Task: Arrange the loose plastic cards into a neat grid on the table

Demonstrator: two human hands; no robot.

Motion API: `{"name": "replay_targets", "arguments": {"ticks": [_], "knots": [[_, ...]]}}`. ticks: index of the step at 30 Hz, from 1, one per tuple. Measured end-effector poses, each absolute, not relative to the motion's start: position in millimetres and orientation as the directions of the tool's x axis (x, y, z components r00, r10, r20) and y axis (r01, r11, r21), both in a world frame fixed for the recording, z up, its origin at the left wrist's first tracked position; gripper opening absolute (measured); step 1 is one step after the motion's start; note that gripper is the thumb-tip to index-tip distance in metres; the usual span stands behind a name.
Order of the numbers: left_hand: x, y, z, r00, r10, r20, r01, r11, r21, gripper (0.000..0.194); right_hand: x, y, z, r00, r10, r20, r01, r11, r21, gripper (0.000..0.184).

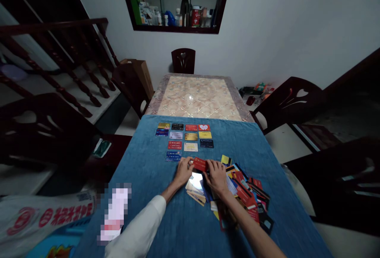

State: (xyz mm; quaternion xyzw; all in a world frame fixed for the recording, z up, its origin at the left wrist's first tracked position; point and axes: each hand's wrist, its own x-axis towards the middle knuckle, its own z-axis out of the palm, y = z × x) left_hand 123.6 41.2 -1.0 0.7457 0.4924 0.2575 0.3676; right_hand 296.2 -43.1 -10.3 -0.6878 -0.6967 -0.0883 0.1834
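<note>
Both hands meet over a blue cloth (pixel 148 179) on the table. A red card (pixel 200 164) is held between them: my left hand (pixel 183 171) pinches its left end, my right hand (pixel 216 175) grips its right end. Just beyond lie several cards set out in neat rows (pixel 185 138), red, blue, gold and white. Under and right of my right hand spreads a loose heap of cards (pixel 246 194). A few pale cards (pixel 194 188) lie below my hands.
Past the cloth the marble-patterned tabletop (pixel 197 95) runs to a dark chair (pixel 183 60) at the far end. More dark chairs stand left (pixel 130 84) and right (pixel 289 99). A printed white sack (pixel 44 214) lies at the near left.
</note>
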Motion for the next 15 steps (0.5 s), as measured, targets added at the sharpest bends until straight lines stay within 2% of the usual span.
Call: {"name": "replay_targets", "arguments": {"ticks": [9, 15], "knots": [[118, 48, 3, 0.493, 0.870, 0.027, 0.580, -0.352, 0.735, 0.049, 307, -33, -3, -0.058, 0.943, 0.328, 0.991, 0.094, -0.094, 0.044], [112, 59, 25, 0.620, 0.779, 0.093, 0.558, -0.521, 0.645, 0.062, 317, -22, 1, -0.107, 0.954, 0.279, 0.989, 0.130, -0.064, 0.050]]}}
